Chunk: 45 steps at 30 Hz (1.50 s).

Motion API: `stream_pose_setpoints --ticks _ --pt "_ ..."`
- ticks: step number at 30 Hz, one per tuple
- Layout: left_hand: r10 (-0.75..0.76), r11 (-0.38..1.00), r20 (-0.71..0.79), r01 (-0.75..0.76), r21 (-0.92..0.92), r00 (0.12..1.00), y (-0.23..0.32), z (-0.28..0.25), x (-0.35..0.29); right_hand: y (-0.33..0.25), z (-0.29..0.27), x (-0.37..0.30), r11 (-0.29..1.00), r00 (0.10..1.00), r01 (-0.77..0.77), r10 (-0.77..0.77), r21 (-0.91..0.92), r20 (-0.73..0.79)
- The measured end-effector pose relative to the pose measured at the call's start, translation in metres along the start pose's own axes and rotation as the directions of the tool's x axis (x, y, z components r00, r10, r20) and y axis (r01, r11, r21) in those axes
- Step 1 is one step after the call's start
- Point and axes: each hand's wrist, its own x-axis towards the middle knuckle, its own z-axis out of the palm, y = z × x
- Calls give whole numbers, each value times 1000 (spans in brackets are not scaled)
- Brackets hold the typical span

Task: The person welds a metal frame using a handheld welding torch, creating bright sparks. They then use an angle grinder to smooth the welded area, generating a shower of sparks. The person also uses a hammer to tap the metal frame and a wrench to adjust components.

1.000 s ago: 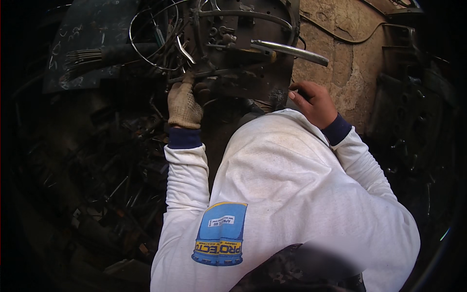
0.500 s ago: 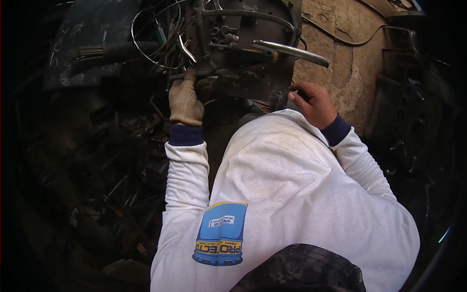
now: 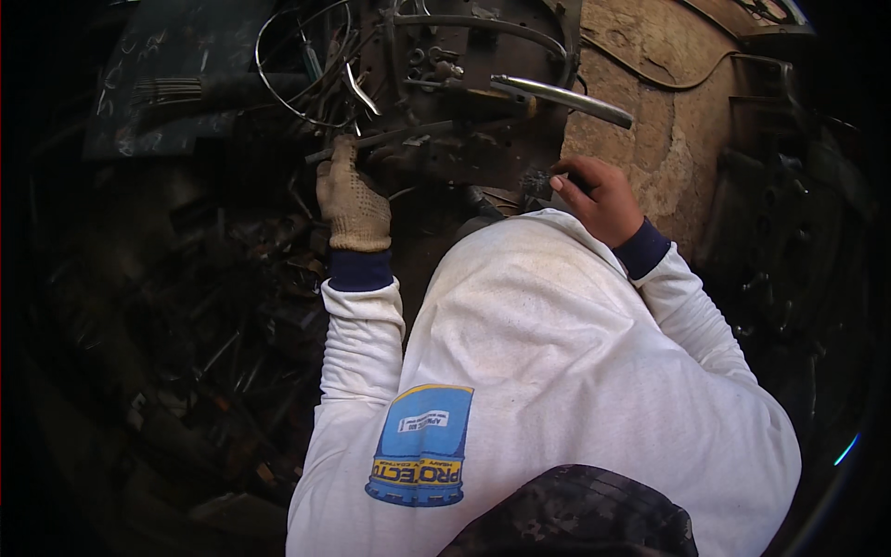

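Rod (image 3: 408,135) clamped in fingers of gloved left hand (image 3: 355,200) at left edge of plate (image 3: 497,162); bare right hand (image 3: 599,197) curled by plate's near right corner, finger closure indiscernible. Rod handling judged underway; steady grip called for.

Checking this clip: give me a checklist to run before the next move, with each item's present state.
1. Left hand gloved: ok.
2. Right hand gloved: not ok, it is bare.
3. Left hand firm on the bar: cannot tell, fingers partly hidden.
4. Tube fully on the table: not ok, it juts past the right edge.
5. Small parts clear of both hands: ok.
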Motion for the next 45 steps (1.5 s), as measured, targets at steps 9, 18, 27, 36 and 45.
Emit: stream_pose_setpoints --ticks 9,18,27,36,45 --pt "-16 954 304 -77 291 953 41 -12 -25 -5 -2 -2 1000 1000 11 -11 4 -20" --pt "-181 718 29 112 687 983 -6 38 -23 -8 -2 -3 999 999 46 -45 -23 9" --pt "-230 890 -29 222 397 973 -20 47 -16 -11 -11 -4 1000 1000 11 -11 -18 15" --pt "-238 891 -98 257 374 966 -28 50 -19 -7 -15 -4 1000 1000 19 -19 -1 -21" --pt "-249 906 -48 250 342 967 -27 52 -14 -7 -10 -1 999 999 50 -50 -21 18"
